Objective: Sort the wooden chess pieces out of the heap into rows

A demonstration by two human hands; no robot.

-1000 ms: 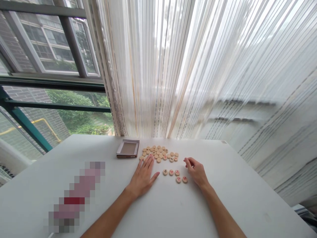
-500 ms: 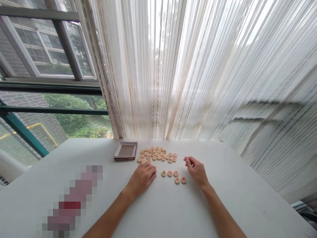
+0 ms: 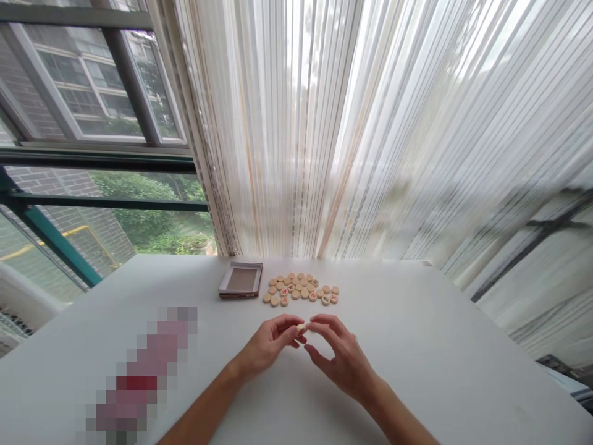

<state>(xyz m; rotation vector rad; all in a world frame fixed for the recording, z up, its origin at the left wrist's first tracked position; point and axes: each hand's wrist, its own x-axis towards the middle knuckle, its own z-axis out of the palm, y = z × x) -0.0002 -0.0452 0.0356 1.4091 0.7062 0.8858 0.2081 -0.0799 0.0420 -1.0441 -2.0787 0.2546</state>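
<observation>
On the white table lies a cluster of several round wooden game pieces, some marked in red or black. Nearer to me, my left hand and my right hand meet above the table. Together their fingertips pinch one small wooden piece between them. The pieces that lay in a short row below the cluster are hidden behind my hands.
A small flat box with a brown inside sits left of the cluster. A pixelated red and pink patch covers the table's left side. Striped sheer curtains hang behind the table; a window is at the left.
My left hand drew back from the cluster and curled. My right hand moved left to meet it, and both now pinch one piece. The short row of pieces is out of sight.
</observation>
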